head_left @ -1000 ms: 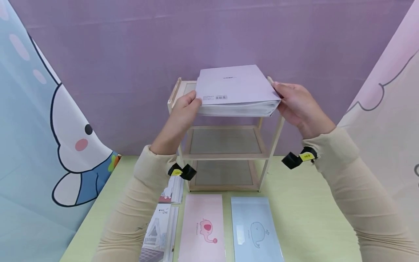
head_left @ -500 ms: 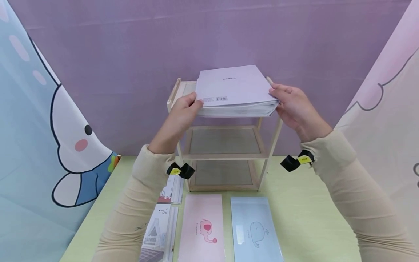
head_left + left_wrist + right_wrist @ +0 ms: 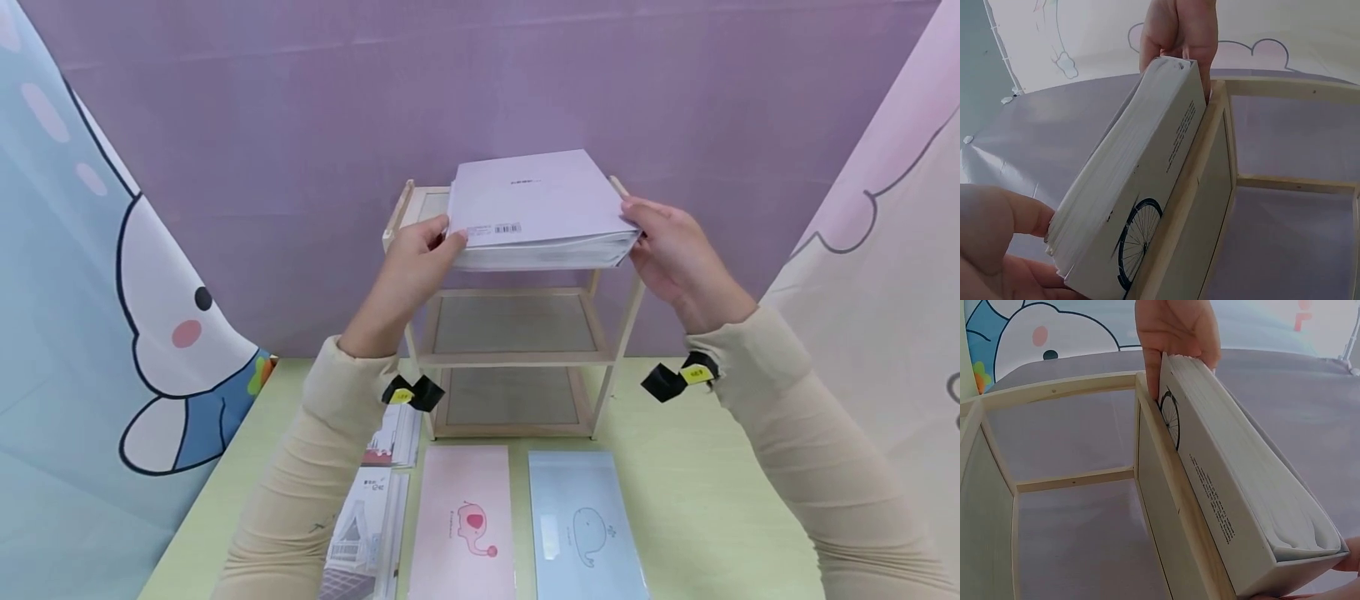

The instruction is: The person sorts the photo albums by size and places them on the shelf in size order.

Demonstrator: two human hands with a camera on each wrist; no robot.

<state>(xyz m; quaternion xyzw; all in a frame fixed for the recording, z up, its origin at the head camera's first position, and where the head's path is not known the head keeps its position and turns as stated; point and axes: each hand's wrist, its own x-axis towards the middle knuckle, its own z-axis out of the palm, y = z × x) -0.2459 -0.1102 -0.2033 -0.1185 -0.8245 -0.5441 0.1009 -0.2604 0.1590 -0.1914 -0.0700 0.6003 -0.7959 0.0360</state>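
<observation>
A thick stack of white-covered books [image 3: 536, 196] lies on the top tier of a wooden three-tier shelf [image 3: 517, 360]. My left hand [image 3: 408, 271] grips the stack's left front corner, thumb on the top cover. At the right front corner, my right hand [image 3: 686, 262] pinches the stack between thumb and fingers. In the left wrist view, the stack's page edges [image 3: 1119, 153] and a bottom cover with a wheel drawing face the camera, close against the shelf's wooden edge [image 3: 1179, 215]. The right wrist view shows the same stack [image 3: 1229, 456] along the top board.
On the green table [image 3: 712, 467], a pink elephant book [image 3: 463, 517] and a blue whale book [image 3: 585, 525] lie before the shelf. Two piles of books [image 3: 360, 533] are at the left, partly behind my left sleeve. A purple curtain [image 3: 300, 125] hangs behind.
My right hand has shifted slightly left and down at the stack's corner. My left hand and the stack have barely moved.
</observation>
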